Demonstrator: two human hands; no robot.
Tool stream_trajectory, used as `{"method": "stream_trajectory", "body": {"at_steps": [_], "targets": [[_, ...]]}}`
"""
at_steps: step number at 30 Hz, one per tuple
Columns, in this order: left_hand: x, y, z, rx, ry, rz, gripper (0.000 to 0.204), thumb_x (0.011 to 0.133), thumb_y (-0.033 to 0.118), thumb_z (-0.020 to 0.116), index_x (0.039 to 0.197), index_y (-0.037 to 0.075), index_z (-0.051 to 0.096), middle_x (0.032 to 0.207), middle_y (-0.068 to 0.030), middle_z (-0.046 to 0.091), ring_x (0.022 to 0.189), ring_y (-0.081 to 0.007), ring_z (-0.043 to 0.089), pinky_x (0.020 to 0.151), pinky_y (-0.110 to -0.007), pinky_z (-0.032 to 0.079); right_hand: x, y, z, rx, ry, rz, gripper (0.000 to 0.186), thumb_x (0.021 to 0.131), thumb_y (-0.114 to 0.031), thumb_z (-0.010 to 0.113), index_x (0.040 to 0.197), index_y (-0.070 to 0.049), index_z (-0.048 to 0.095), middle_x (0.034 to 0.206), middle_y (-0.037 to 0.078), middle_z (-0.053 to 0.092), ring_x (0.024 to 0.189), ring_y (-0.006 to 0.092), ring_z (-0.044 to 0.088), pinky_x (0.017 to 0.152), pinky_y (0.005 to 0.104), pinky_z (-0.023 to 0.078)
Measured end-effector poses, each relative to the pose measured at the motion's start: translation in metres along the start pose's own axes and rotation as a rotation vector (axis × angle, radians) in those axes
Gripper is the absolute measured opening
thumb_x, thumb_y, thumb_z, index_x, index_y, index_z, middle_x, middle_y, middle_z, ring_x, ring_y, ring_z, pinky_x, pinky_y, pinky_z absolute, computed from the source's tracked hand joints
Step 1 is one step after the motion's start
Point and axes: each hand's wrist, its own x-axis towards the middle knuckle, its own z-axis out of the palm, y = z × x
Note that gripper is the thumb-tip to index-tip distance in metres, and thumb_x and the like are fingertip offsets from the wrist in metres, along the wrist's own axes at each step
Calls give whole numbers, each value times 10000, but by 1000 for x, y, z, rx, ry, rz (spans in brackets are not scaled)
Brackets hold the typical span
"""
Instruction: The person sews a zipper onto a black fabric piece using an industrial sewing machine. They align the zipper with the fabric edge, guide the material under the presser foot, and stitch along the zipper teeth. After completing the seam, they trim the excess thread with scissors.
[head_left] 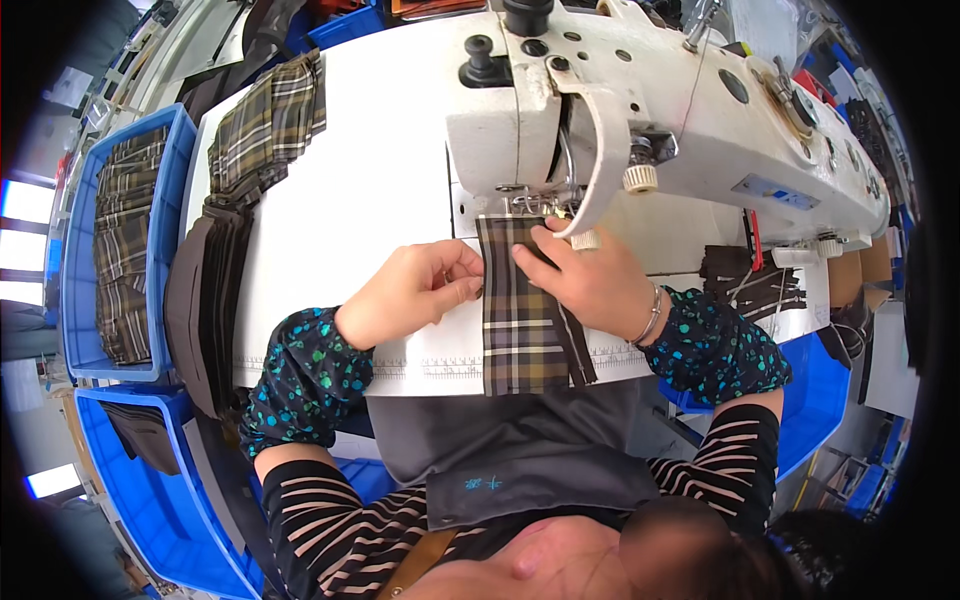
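Observation:
A strip of plaid fabric [515, 340] in olive, black and white runs from under the sewing machine's presser foot [530, 203] down past the table's front edge. A dark zipper strip [573, 345] lies along its right side. At the fabric's left edge, my left hand [415, 290] is closed, thumb and forefinger pinching at the border. My right hand [592, 278] lies over the upper right part with its fingers stretched out and apart on the cloth, close below the needle area. What lies beneath my right palm is hidden.
The white sewing machine [700, 110] spans the back right. Plaid pieces [265, 125] and dark panels [205, 300] are stacked at left, beside a blue bin [170, 240] of plaid cloth. Dark zipper strips [750, 280] and a red-handled tool [756, 240] lie at right. A ruler scale [430, 368] follows the front edge.

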Motion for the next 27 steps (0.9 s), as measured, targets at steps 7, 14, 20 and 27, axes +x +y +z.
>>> {"method": "stream_trajectory", "body": {"at_steps": [7, 14, 20, 27], "targets": [[11, -8, 37, 789, 505, 563, 440, 845, 71, 775, 1281, 75, 720, 1285, -58, 688, 1013, -273, 643, 817, -380, 543, 2, -8, 6, 76, 97, 5, 384, 881, -150, 637, 1229, 0, 697, 1235, 185, 690, 1078, 305, 685, 1056, 479, 511], [13, -9, 49, 1016, 512, 502, 521, 884, 199, 763, 1379, 70, 667, 1313, -34, 684, 1179, -270, 600, 921, -411, 482, 2, -1, 3, -20, 144, -83, 289, 839, -143, 671, 1089, -10, 729, 1123, 123, 728, 915, 230, 704, 820, 366, 554], [11, -7, 48, 1024, 496, 484, 544, 892, 257, 767, 1400, 95, 658, 1344, -26, 663, 1243, -273, 577, 954, -428, 461, 9, 2, 8, -62, 167, -111, 292, 795, -114, 698, 1077, -60, 753, 1190, 80, 736, 997, 196, 731, 772, 334, 594], [13, -5, 48, 1037, 485, 465, 553, 903, 292, 759, 1409, 104, 642, 1360, -27, 654, 1249, -286, 571, 965, -442, 450, 2, -4, 9, -57, 80, 4, 275, 812, -111, 680, 1077, -62, 735, 1218, 79, 739, 1057, 232, 733, 786, 347, 597]]}}
